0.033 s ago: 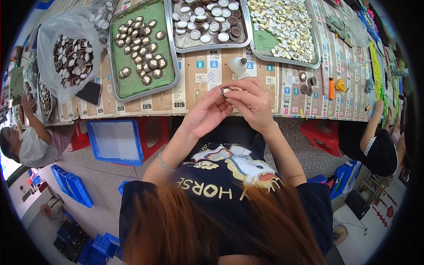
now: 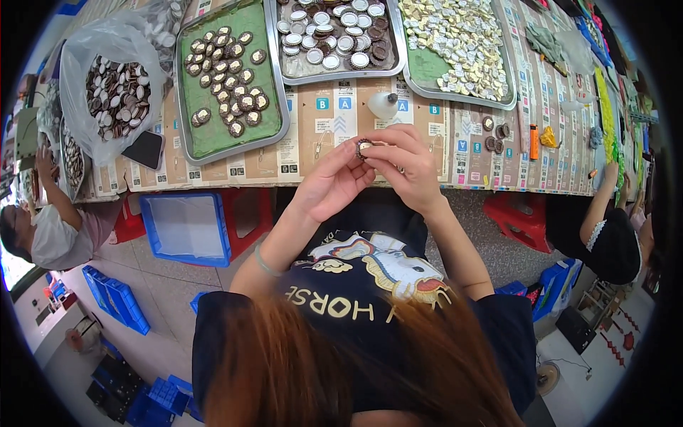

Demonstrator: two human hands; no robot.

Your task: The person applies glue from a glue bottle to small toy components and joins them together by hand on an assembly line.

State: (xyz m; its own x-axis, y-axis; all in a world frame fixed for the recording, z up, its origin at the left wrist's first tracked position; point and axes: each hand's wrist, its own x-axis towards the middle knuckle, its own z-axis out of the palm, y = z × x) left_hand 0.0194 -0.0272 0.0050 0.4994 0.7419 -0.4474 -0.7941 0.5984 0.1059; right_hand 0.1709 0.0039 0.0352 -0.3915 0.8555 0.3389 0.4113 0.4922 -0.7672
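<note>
Two hands (image 2: 334, 181) (image 2: 405, 167), one round cap (image 2: 363, 148), three trays (image 2: 186, 107)

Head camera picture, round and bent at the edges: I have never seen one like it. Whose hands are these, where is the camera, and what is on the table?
The camera sits on a person's head and looks down, so the hair and dark shirt at the bottom are the wearer's own. The lens bends straight edges. The left hand and right hand meet over the table edge, pinching one small round piece between the fingertips. On the table lie three metal trays: a green-lined tray, a middle tray and a right tray, all holding similar round pieces. A plastic bag holds more. Other people sit at both sides.
</note>
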